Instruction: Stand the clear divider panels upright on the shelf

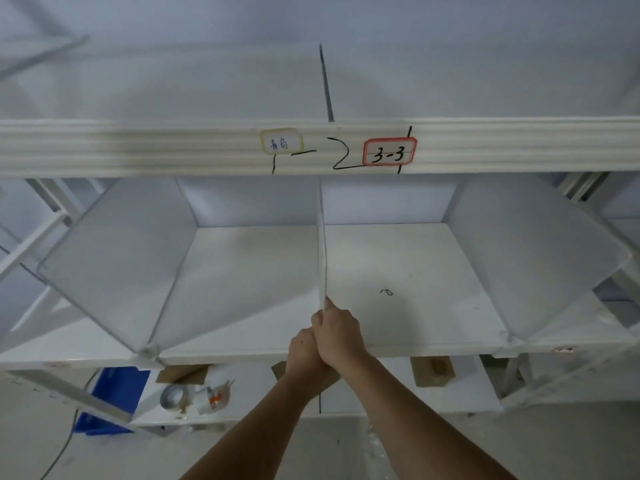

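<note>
A clear divider panel (322,244) stands upright, edge-on to me, in the middle of the white shelf (242,271). Both hands grip its front lower edge at the shelf's front lip: my left hand (304,355) lower and left, my right hand (337,334) above and partly over it. Another clear panel (114,261) stands at the left, its front corner at the shelf's front edge. A third clear panel (533,251) stands at the right. The held panel's bottom corner is hidden by my hands.
A shelf beam (173,148) with paper labels, one reading 3-3 (389,152), crosses above. Another clear panel (325,84) stands on the upper shelf. On a lower shelf lie a tape roll (173,398) and a small packet (216,398). A blue crate (110,396) sits lower left.
</note>
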The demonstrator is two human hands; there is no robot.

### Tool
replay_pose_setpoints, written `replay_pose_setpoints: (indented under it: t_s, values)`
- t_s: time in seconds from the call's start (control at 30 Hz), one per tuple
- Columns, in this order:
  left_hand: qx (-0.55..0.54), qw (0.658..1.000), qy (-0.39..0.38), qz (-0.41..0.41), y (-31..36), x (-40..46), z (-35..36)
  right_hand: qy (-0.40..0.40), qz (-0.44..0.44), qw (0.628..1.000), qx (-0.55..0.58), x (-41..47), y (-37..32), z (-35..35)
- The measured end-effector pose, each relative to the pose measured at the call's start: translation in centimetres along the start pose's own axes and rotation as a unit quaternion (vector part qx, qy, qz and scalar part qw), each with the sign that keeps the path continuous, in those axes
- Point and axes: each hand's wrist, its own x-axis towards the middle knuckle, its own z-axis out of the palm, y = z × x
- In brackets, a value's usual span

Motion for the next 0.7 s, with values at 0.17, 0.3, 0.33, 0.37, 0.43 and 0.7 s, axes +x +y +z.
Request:
replay_pose_setpoints:
  t_s: [0.17,0.3,0.33,0.37,0.43,0.7]
  values:
    - [0.012,1.000,0.004,0.023,-0.8,0.4,0.2,0.017,0.020,1.000,0.000,0.0,-0.2,0.6]
    - [0.025,0.999,-0.007,0.027,-1.4,0.9,0.6,0.033,0.036,0.999,0.005,-0.1,-0.3,0.9]
    - [0.024,0.999,-0.006,0.031,-1.5,0.9,0.6,0.039,0.039,0.998,0.008,-0.1,-0.2,1.1]
    - [0.028,0.999,-0.012,0.036,-1.7,1.0,0.7,0.041,0.040,0.998,0.008,0.0,-0.2,1.2]
    - [0.038,0.998,-0.018,0.040,-2.1,1.3,1.1,0.040,0.048,0.998,0.007,0.0,-0.3,1.3]
    - [0.003,0.998,-0.052,0.043,-4.4,1.7,0.0,-0.054,0.079,0.991,0.097,-0.4,0.1,1.2]
